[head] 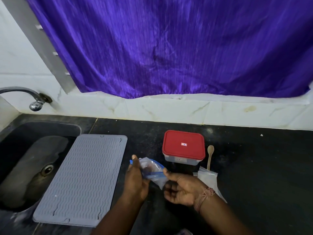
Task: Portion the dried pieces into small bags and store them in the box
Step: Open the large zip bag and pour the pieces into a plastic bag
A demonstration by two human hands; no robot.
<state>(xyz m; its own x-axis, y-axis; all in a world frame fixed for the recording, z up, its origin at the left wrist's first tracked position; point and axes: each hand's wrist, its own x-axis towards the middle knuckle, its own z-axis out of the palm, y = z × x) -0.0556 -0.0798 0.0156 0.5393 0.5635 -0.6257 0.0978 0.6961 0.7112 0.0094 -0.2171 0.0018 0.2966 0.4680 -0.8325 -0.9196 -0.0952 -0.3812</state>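
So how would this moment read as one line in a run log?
left hand: holds small bag | right hand: pinches bag's zip edge | box: lid on | wooden spoon: beside box

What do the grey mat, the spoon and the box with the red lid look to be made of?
Grey mat: probably silicone or rubber, matte, with moulded wavy ridges.
Spoon: likely wood, pale tan, unvarnished look.
Box: plastic, translucent greyish wall; its red lid is smooth, slightly glossy plastic.

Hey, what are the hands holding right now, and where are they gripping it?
Both hold one small clear zip bag. The left hand grips its blue zip edge at the left end; the right hand pinches the zip edge's right end, thumb on top.
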